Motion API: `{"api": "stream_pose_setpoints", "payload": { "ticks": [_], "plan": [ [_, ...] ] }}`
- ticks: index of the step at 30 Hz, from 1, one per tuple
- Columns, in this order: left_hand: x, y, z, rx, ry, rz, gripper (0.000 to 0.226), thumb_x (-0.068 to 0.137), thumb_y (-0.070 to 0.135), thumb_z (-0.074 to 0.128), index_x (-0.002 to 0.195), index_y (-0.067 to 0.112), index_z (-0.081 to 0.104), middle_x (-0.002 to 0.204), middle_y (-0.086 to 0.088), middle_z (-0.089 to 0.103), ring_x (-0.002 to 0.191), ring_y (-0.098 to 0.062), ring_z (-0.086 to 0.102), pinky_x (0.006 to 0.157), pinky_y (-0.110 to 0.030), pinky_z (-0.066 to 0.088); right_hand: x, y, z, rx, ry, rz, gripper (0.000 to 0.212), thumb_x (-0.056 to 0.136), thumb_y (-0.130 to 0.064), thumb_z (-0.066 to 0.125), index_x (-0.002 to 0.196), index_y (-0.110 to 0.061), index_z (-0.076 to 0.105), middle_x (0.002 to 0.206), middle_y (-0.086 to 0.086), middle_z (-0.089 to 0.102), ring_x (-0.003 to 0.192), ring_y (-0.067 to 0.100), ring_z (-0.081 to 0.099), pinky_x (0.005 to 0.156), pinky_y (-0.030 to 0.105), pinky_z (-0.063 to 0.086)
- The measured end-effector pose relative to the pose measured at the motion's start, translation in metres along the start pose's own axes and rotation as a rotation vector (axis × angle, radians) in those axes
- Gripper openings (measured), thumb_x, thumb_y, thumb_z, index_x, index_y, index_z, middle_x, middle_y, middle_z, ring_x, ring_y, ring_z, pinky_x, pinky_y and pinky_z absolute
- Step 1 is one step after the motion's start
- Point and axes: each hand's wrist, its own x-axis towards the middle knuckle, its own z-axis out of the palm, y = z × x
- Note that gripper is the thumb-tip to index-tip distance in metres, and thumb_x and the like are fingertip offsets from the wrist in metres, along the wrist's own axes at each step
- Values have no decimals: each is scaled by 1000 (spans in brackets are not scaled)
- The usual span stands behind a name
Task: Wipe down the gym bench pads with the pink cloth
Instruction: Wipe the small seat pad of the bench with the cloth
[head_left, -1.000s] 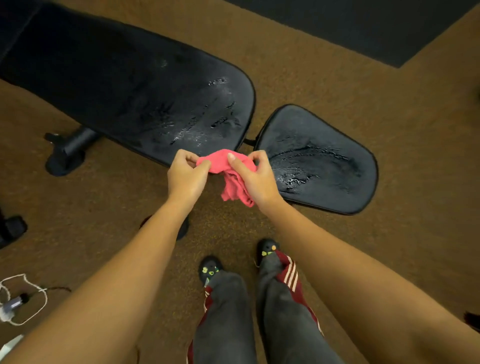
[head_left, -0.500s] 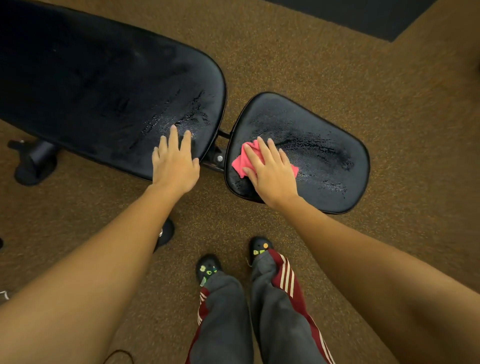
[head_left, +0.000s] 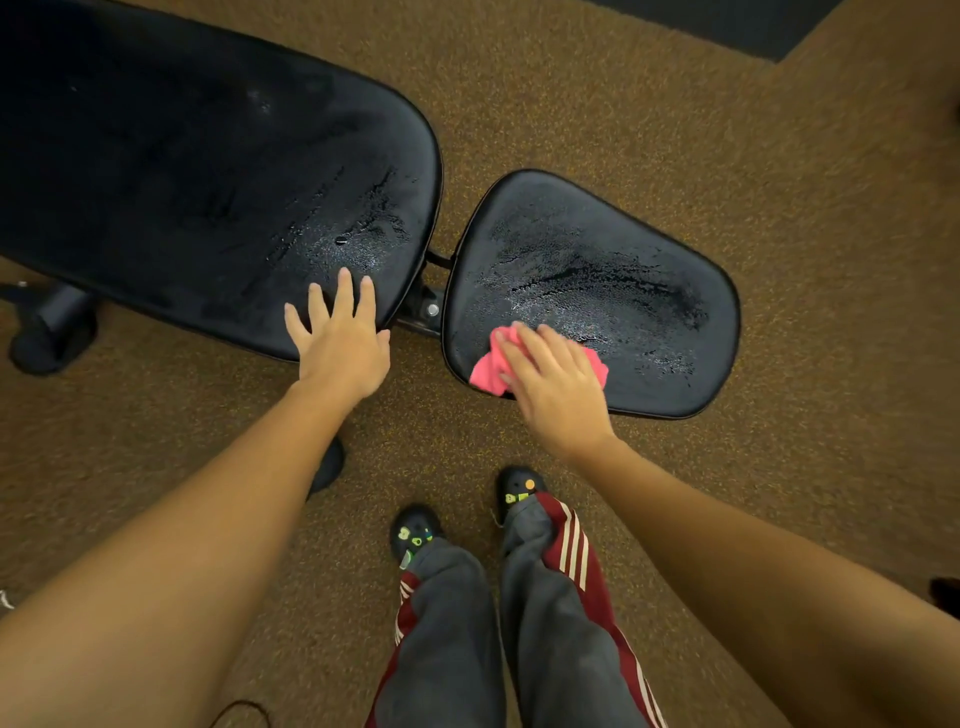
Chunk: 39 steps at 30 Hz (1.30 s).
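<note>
The small black seat pad (head_left: 613, 249) lies right of centre, wet with droplets and streaks. My right hand (head_left: 556, 384) presses the pink cloth (head_left: 485, 371) flat onto the pad's near left corner; the cloth shows on both sides of the hand. The long black back pad (head_left: 208, 171) fills the upper left, also wet near its right end. My left hand (head_left: 340, 343) rests flat on that pad's near edge, fingers spread, holding nothing.
A metal hinge bracket (head_left: 428, 309) joins the two pads. A black bench foot (head_left: 52, 332) stands at the left, another foot (head_left: 327, 467) beneath my left forearm. My shoes (head_left: 415, 535) stand on brown carpet. A dark mat (head_left: 727, 21) lies at the top right.
Both hands held the cloth in the air a second ago. Since then my left hand went flat onto the back pad, and my right hand has slid the cloth toward the seat pad's near edge.
</note>
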Motion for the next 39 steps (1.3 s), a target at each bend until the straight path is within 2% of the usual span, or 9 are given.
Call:
{"api": "stream_pose_setpoints", "payload": {
  "ticks": [3, 7, 16, 21, 24, 27, 30, 34, 39],
  "plan": [
    [0, -1, 0, 0, -10, 2, 61, 100, 34, 31, 150, 18, 1, 158, -4, -7, 144, -35, -4, 114, -55, 0, 27, 8, -2, -7, 27, 166, 40, 93, -31, 44, 124, -11, 60, 122, 9, 62, 108, 32, 59, 89, 39, 48],
    [2, -1, 2, 0, -2, 10, 61, 100, 33, 32, 150, 17, 2, 158, -4, -6, 144, -35, -3, 113, -55, -1, 64, -4, -3, 14, -77, 185, 45, 89, -33, 41, 119, -9, 64, 118, 9, 64, 104, 33, 61, 86, 39, 49],
    [3, 1, 1, 58, 24, 28, 61, 99, 32, 33, 150, 14, 6, 158, -9, 0, 144, -35, -1, 113, -55, 1, 12, 0, 0, 18, 3, -144, 43, 95, -33, 44, 132, -15, 53, 132, 7, 57, 122, 31, 53, 106, 45, 38],
    [3, -3, 2, 53, 35, 41, 61, 99, 32, 34, 150, 15, 7, 158, -8, 0, 143, -36, 0, 113, -56, 1, 35, 14, 3, -48, -13, 129, 45, 94, -34, 41, 131, -13, 54, 130, 10, 58, 122, 35, 52, 105, 51, 36],
    [3, -1, 3, 38, 36, 38, 61, 99, 31, 34, 150, 14, 5, 158, -8, -1, 143, -36, 0, 113, -55, 1, 67, 2, 0, 24, -68, 179, 48, 94, -33, 37, 131, -9, 53, 131, 13, 56, 123, 39, 49, 105, 51, 35],
    [4, -1, 4, 41, 37, 34, 61, 99, 32, 34, 150, 14, 5, 158, -8, -1, 144, -36, 0, 113, -55, 1, 79, -14, 1, 64, -90, 124, 47, 94, -30, 46, 134, -8, 50, 136, 14, 52, 128, 38, 44, 108, 49, 30],
    [4, -1, 4, 47, 33, 30, 61, 99, 32, 34, 150, 14, 5, 158, -9, -1, 144, -36, 0, 113, -55, 1, 65, -24, 2, 17, -43, -34, 43, 89, -31, 54, 127, -10, 58, 129, 11, 59, 121, 36, 52, 104, 47, 38],
    [3, 2, 4, 65, 36, 14, 62, 98, 34, 33, 150, 14, 4, 158, -9, -2, 144, -36, -1, 113, -56, 1, 34, -16, 3, 45, 7, -172, 42, 92, -32, 47, 128, -13, 57, 129, 9, 58, 121, 34, 53, 105, 45, 39],
    [0, 9, 9, 109, 103, 11, 67, 97, 34, 37, 149, 6, 6, 157, -15, 0, 144, -36, 1, 113, -56, 4, 30, 4, 4, -7, 34, 22, 43, 94, -34, 42, 128, -13, 57, 127, 8, 60, 121, 35, 53, 104, 50, 38]
  ]
}}
